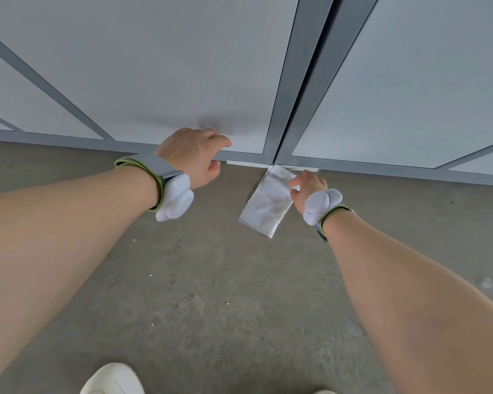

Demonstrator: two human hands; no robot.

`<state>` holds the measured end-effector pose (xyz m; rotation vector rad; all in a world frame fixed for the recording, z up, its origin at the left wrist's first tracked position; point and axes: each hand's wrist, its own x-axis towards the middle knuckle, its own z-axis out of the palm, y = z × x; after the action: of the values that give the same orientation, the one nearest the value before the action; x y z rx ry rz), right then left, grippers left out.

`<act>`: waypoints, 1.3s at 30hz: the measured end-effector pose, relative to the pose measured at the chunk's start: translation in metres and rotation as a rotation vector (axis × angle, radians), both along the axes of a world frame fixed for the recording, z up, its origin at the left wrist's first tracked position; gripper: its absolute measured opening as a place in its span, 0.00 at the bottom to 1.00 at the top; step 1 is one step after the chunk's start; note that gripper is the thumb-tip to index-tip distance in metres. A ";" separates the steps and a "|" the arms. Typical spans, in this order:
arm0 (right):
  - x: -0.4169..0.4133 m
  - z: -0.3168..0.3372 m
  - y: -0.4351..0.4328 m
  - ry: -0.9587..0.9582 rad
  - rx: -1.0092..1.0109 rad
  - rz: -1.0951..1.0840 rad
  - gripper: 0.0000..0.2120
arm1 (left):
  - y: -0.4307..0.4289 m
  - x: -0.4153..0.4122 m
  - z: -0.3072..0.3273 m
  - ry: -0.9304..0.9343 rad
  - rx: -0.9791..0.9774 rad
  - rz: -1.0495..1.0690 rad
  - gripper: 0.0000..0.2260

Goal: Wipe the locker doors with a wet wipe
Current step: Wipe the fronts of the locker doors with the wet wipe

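Pale grey locker doors [182, 66] with darker grey frames fill the upper half of the head view, down to the floor. A dark smudge [208, 123] shows low on the middle door. My left hand [192, 155] reaches to that door's bottom edge, its fingers touching the panel just below the smudge. My right hand [308, 186] pinches the right edge of a white, slightly soiled wet wipe [268, 203]. The wipe hangs as a folded rectangle in front of the gap between two doors, near the floor. Both wrists carry white sensor bands.
A grey concrete floor [211, 294] with small crumbs lies below the lockers. A white strip [245, 163] runs along the foot of the frame behind the wipe. The toe of a white shoe [111, 379] shows at the bottom edge.
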<state>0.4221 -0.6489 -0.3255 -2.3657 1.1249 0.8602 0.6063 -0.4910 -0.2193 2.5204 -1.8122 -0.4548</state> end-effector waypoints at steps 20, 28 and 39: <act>-0.005 0.077 0.014 -0.333 0.185 -0.360 0.12 | 0.001 -0.016 0.038 0.045 0.014 0.051 0.19; -0.030 0.226 0.037 -0.519 0.260 -0.384 0.09 | 0.015 -0.045 0.160 0.074 0.030 0.041 0.18; -0.033 0.476 0.039 -0.629 0.259 -0.324 0.12 | 0.014 -0.054 0.369 0.071 -0.026 -0.041 0.21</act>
<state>0.3894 -0.6101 0.1510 -1.9475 1.0062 0.1147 0.5528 -0.4773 0.1502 2.4214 -1.8353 -0.5112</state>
